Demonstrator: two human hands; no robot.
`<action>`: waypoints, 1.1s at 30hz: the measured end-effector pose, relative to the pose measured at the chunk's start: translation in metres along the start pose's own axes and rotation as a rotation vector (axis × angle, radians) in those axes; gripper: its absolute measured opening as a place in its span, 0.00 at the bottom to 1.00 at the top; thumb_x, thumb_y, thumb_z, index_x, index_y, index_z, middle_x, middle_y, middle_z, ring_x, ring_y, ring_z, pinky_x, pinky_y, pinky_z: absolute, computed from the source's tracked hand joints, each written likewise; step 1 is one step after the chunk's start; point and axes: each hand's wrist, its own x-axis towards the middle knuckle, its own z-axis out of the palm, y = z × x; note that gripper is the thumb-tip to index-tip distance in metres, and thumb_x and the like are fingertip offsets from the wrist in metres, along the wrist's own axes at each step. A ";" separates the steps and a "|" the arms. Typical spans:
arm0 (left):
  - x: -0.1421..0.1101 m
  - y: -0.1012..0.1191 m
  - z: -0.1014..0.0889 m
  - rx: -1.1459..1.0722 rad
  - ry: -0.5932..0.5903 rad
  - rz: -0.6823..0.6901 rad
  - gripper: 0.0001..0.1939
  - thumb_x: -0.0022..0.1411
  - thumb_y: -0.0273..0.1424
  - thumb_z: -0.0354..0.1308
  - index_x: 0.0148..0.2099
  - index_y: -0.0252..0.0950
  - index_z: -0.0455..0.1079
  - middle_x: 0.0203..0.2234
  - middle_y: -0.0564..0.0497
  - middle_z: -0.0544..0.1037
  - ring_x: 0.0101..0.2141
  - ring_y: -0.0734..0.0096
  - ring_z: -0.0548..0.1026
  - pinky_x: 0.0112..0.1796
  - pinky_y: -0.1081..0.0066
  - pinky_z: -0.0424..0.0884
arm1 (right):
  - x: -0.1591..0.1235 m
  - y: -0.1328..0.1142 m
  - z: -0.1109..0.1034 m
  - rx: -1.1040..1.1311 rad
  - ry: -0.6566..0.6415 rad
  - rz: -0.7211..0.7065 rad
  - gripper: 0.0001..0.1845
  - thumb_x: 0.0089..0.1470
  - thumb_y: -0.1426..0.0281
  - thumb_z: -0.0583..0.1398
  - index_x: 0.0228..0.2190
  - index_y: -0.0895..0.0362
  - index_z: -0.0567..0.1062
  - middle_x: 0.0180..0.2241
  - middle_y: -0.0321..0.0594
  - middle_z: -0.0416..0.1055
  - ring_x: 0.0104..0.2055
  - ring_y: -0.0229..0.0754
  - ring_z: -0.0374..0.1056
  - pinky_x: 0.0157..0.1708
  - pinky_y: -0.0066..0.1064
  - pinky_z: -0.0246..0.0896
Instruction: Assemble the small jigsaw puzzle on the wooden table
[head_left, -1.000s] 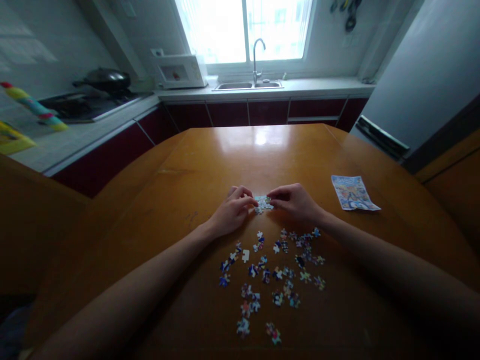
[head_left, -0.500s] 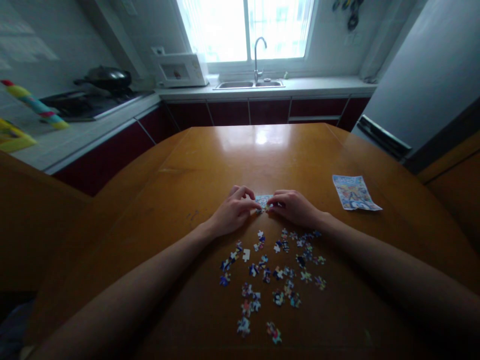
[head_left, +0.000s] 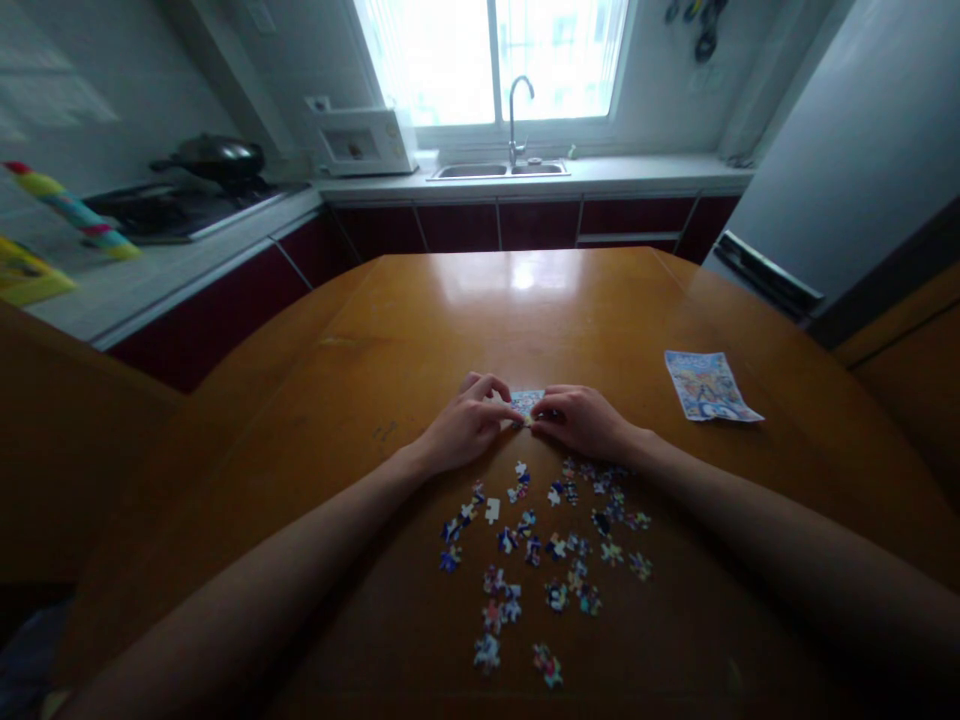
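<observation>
A small joined section of jigsaw puzzle (head_left: 527, 400) lies flat on the table between my hands. My left hand (head_left: 469, 420) is at its left side, curled, with thumb and fingertips gripping its edge. My right hand (head_left: 585, 420) pinches a small puzzle piece (head_left: 528, 421) against the section's near edge; the fingers cover most of that piece. Several loose puzzle pieces (head_left: 533, 549) are scattered on the tabletop on the near side of both hands, between my forearms. One of them, a pale piece (head_left: 492, 510), shows a plain face.
The brown wooden table (head_left: 420, 330) fills the middle. A printed picture sheet (head_left: 711, 386) lies to the right, beyond my right forearm. Past the table are a sink (head_left: 472, 171), a microwave (head_left: 360, 140), a stove with a wok (head_left: 217, 158) and a fridge (head_left: 840, 150).
My right hand has shifted slightly left and nearer to me, bringing its puzzle piece against the joined section's near edge. The left hand has barely moved.
</observation>
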 end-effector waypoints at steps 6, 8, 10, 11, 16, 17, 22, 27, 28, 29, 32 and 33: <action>0.000 0.001 0.000 0.017 -0.022 0.004 0.23 0.58 0.15 0.53 0.46 0.46 0.78 0.43 0.48 0.71 0.46 0.60 0.65 0.49 0.55 0.69 | 0.000 -0.006 -0.006 -0.057 -0.009 -0.030 0.07 0.57 0.66 0.62 0.30 0.54 0.80 0.29 0.37 0.72 0.32 0.38 0.65 0.34 0.31 0.57; 0.000 0.002 0.000 0.025 -0.027 0.006 0.22 0.58 0.15 0.53 0.46 0.45 0.77 0.44 0.48 0.71 0.46 0.60 0.64 0.50 0.55 0.68 | 0.000 -0.008 -0.008 -0.085 0.002 -0.052 0.06 0.57 0.66 0.62 0.30 0.54 0.79 0.29 0.38 0.72 0.34 0.40 0.65 0.35 0.32 0.57; 0.000 0.003 0.000 0.029 -0.031 0.013 0.20 0.60 0.17 0.54 0.47 0.44 0.76 0.45 0.47 0.70 0.47 0.60 0.64 0.51 0.55 0.68 | 0.001 -0.009 -0.008 -0.112 0.011 -0.063 0.06 0.56 0.66 0.62 0.31 0.54 0.79 0.29 0.38 0.73 0.35 0.41 0.65 0.37 0.33 0.57; 0.000 0.003 0.000 0.028 -0.031 0.017 0.19 0.61 0.18 0.54 0.49 0.43 0.76 0.45 0.47 0.70 0.48 0.60 0.64 0.51 0.56 0.68 | 0.001 -0.009 -0.008 -0.124 0.016 -0.061 0.06 0.56 0.66 0.62 0.30 0.54 0.79 0.29 0.38 0.73 0.35 0.41 0.65 0.38 0.34 0.57; -0.001 0.004 -0.001 0.031 -0.048 0.044 0.19 0.64 0.21 0.55 0.52 0.46 0.75 0.46 0.47 0.70 0.49 0.60 0.64 0.52 0.55 0.68 | 0.000 -0.008 -0.007 -0.136 0.038 -0.055 0.06 0.56 0.65 0.63 0.31 0.53 0.80 0.30 0.38 0.74 0.36 0.43 0.65 0.40 0.35 0.56; -0.001 0.004 -0.001 0.039 -0.054 0.048 0.19 0.64 0.21 0.55 0.52 0.46 0.75 0.46 0.47 0.70 0.49 0.60 0.64 0.52 0.55 0.68 | 0.000 -0.008 -0.007 -0.131 0.036 -0.060 0.06 0.56 0.65 0.63 0.31 0.53 0.80 0.30 0.38 0.74 0.37 0.43 0.65 0.41 0.35 0.56; -0.001 0.004 0.000 0.080 -0.065 0.063 0.23 0.62 0.17 0.54 0.51 0.47 0.75 0.47 0.47 0.69 0.50 0.60 0.63 0.53 0.55 0.67 | 0.000 -0.003 -0.011 -0.074 0.120 -0.049 0.07 0.55 0.68 0.63 0.36 0.55 0.81 0.31 0.40 0.74 0.37 0.44 0.65 0.42 0.36 0.58; 0.000 0.008 -0.001 0.067 -0.056 0.053 0.21 0.64 0.18 0.51 0.53 0.44 0.72 0.48 0.47 0.69 0.50 0.60 0.63 0.53 0.55 0.67 | 0.002 0.006 -0.011 -0.038 0.308 0.005 0.11 0.54 0.77 0.59 0.36 0.57 0.80 0.33 0.42 0.73 0.40 0.46 0.65 0.42 0.37 0.60; 0.000 0.008 -0.002 0.055 -0.046 0.045 0.19 0.64 0.19 0.51 0.53 0.42 0.71 0.47 0.46 0.69 0.49 0.60 0.63 0.53 0.56 0.68 | 0.002 0.008 -0.010 -0.036 0.324 0.006 0.11 0.54 0.77 0.58 0.35 0.56 0.80 0.33 0.42 0.73 0.40 0.46 0.65 0.42 0.37 0.60; 0.001 0.009 -0.002 0.044 -0.035 0.034 0.18 0.65 0.19 0.50 0.52 0.41 0.71 0.47 0.46 0.70 0.49 0.60 0.64 0.52 0.56 0.68 | 0.002 0.009 -0.009 -0.033 0.330 0.002 0.11 0.54 0.78 0.58 0.34 0.56 0.80 0.33 0.42 0.73 0.40 0.46 0.64 0.42 0.37 0.60; 0.001 0.011 -0.003 0.030 -0.022 0.011 0.16 0.65 0.20 0.50 0.50 0.40 0.71 0.45 0.47 0.70 0.48 0.61 0.64 0.52 0.57 0.68 | 0.001 0.010 -0.006 -0.022 0.295 -0.033 0.11 0.54 0.78 0.59 0.31 0.54 0.81 0.33 0.41 0.72 0.40 0.45 0.64 0.42 0.37 0.59; 0.001 0.010 -0.004 0.032 -0.024 0.013 0.16 0.64 0.19 0.51 0.49 0.40 0.71 0.45 0.47 0.70 0.48 0.61 0.64 0.52 0.56 0.68 | 0.001 0.009 -0.005 -0.022 0.278 -0.048 0.11 0.54 0.78 0.59 0.31 0.53 0.81 0.33 0.41 0.71 0.40 0.45 0.64 0.43 0.38 0.59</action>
